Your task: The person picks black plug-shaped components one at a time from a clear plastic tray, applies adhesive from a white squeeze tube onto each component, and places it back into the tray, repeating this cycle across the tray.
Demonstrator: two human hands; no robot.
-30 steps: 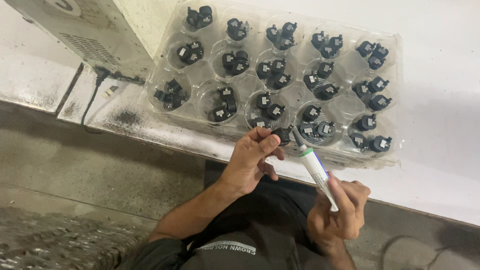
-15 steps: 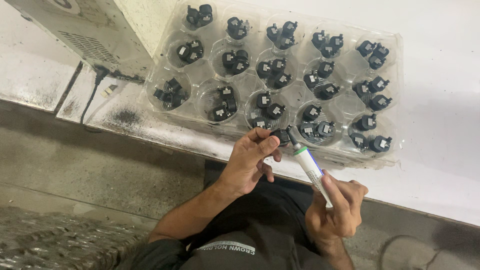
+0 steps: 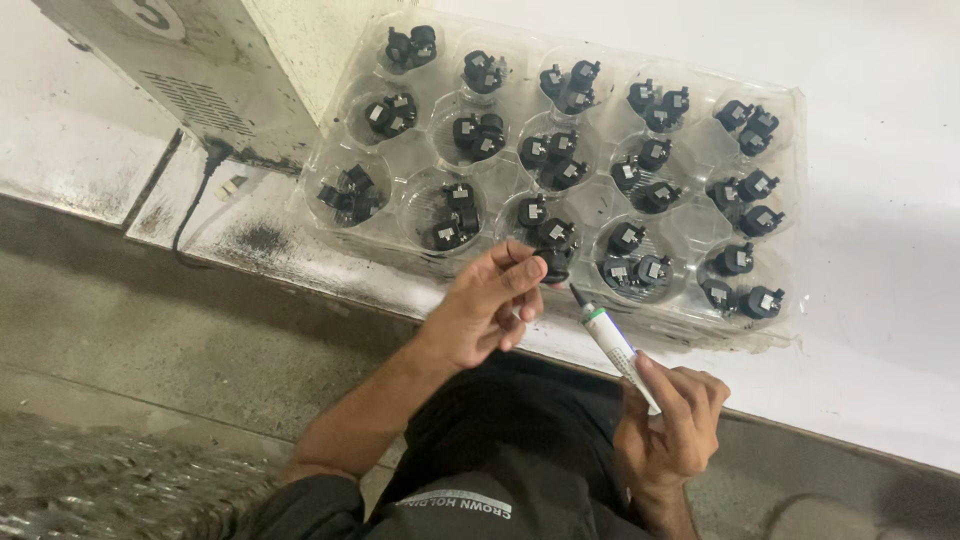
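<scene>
My left hand (image 3: 487, 310) pinches a small black part (image 3: 554, 264) between thumb and fingers at the near edge of a clear plastic tray (image 3: 690, 335). My right hand (image 3: 672, 425) grips a white marker pen (image 3: 612, 342) with a green band, its dark tip pointing up-left and almost touching the held part. The tray's round cups hold several more small black parts (image 3: 640, 268) with pale faces.
The tray lies on a white bench top (image 3: 880, 330) whose front edge runs in front of me. A cream machine box (image 3: 215, 60) stands at the back left, with a black cable (image 3: 190, 205) hanging from it. Grey concrete floor (image 3: 130, 340) lies below.
My left hand has shifted the black part slightly, and the pen tip has come closer to it. The right hand sits a little lower on the pen.
</scene>
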